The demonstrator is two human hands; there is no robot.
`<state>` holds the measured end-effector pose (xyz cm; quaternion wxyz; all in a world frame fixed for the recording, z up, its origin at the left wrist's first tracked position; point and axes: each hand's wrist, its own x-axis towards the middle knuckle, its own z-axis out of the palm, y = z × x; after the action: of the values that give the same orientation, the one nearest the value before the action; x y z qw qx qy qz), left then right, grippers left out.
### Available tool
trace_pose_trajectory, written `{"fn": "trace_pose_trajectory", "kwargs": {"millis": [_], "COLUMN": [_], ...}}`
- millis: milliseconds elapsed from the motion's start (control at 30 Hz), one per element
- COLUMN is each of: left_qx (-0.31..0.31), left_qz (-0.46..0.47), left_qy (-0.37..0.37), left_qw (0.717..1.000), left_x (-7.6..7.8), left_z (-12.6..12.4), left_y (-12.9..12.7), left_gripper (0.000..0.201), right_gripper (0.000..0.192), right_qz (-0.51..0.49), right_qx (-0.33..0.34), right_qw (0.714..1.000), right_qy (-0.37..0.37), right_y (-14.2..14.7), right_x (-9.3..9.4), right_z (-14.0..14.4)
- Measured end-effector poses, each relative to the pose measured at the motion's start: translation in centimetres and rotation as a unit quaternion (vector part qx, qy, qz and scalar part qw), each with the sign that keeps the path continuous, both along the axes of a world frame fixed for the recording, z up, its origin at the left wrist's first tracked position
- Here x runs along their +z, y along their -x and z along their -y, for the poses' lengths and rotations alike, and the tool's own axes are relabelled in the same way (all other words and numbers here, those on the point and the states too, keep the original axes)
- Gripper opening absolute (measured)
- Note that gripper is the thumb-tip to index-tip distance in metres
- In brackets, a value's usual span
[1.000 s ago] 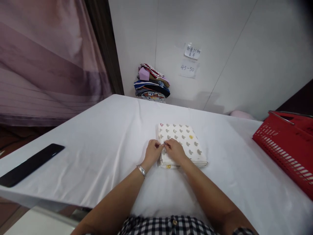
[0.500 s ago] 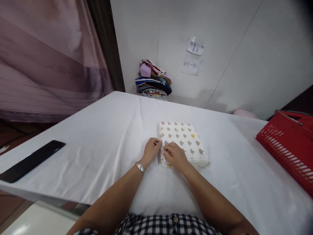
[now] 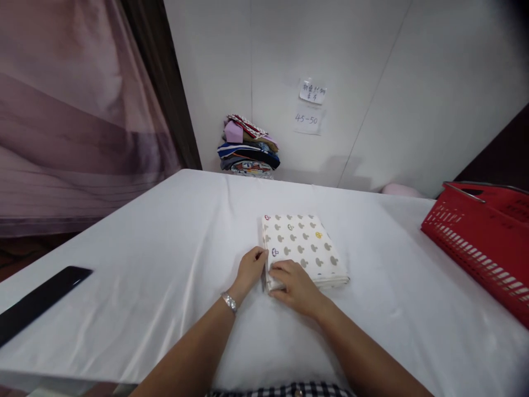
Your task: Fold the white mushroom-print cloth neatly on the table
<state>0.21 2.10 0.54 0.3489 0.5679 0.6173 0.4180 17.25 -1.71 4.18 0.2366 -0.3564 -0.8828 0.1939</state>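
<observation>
Already the patterned cloth (image 3: 303,251) lies folded into a compact, near-square packet in the middle of the white-covered worktop (image 3: 165,248), its edges stacked fairly evenly, so the folding looks close to finished; what seems left, as a judgement, is only tidying the near left corner and side. The left hand (image 3: 250,270) sits against that left edge with fingers curled, fingertips touching the layers. The right hand (image 3: 295,284) rests on the near corner, fingers bent and pressing down on the cloth. Whether either hand truly pinches a layer or merely presses it is hard to tell from this angle.

Set against the earlier pictures, the two hands have drawn apart a little: a second ago their fingertips met over a point on the left edge, and now the left one stays at the side while the right has slid nearer to the person's body, onto the near corner. The packet itself keeps the same shape and place. The view has shifted slightly, so the black flat object (image 3: 37,300) at the left and the red basket (image 3: 479,237) at the right sit differently in frame.
</observation>
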Motion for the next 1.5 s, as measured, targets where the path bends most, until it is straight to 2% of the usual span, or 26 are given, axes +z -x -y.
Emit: {"fn": "trace_pose_trajectory", "kwargs": {"millis": [267, 500, 700, 967, 1200, 1400, 1500], "left_qx": [-0.019, -0.041, -0.057, -0.105, -0.162, -0.17, -0.156], "left_qz": [0.004, 0.035, 0.069, 0.171, 0.161, 0.193, 0.2], "left_qy": [-0.015, 0.011, 0.056, 0.171, 0.217, 0.237, 0.256], "left_qw": [1.0, 0.998, 0.994, 0.965, 0.949, 0.937, 0.933], "left_x": [0.2, 0.6, 1.3, 2.4, 3.6, 3.3, 3.1], "left_z": [-0.2, 0.0, 0.1, 0.7, 1.2, 1.0, 0.9], "left_y": [0.1, -0.1, 0.0, -0.1, 0.1, 0.4, 0.4], "left_gripper": [0.029, 0.031, 0.034, 0.043, 0.035, 0.03, 0.029], "right_gripper": [0.009, 0.013, 0.015, 0.017, 0.019, 0.016, 0.027], "right_qz": [-0.041, -0.113, -0.204, -0.243, -0.201, -0.098, -0.056], "right_qx": [-0.012, -0.016, -0.045, -0.04, -0.027, 0.017, 0.032], "right_qw": [0.999, 0.993, 0.974, 0.967, 0.979, 0.994, 0.995], "right_qy": [-0.025, 0.016, 0.089, 0.07, 0.002, -0.051, -0.075], "right_y": [0.2, -0.1, -0.2, -0.2, -0.1, 0.1, 0.2], "right_x": [-1.2, -1.5, -1.8, -2.1, -2.1, -1.4, -1.3], "right_z": [-0.1, -0.5, -0.6, -0.4, -0.1, 0.1, 0.2]}}
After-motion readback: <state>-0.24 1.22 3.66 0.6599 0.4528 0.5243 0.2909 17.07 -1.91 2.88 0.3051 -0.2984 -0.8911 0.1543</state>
